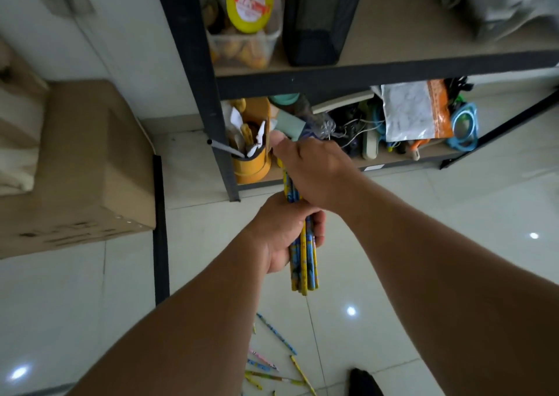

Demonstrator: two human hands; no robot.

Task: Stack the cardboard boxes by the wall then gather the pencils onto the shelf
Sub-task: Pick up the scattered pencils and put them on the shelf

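A bundle of yellow-and-blue pencils [304, 262] stands nearly upright in front of the black shelf unit [193, 63]. My left hand [278, 232] grips the bundle near its middle. Above it, my right hand [311, 169] grips the upper part of the same bundle, close to the lower shelf board. Several more pencils [276, 333] lie scattered on the tiled floor near the bottom edge. Cardboard boxes [90, 166] sit at the left by the white wall.
On the lower shelf stand a yellow holder [252, 166] with utensils, cables, a white and orange bag [414, 111] and blue rings. The upper shelf carries a plastic container [242, 45] and a black mesh bin [317, 23]. A black strip [160, 229] runs down beside the boxes.
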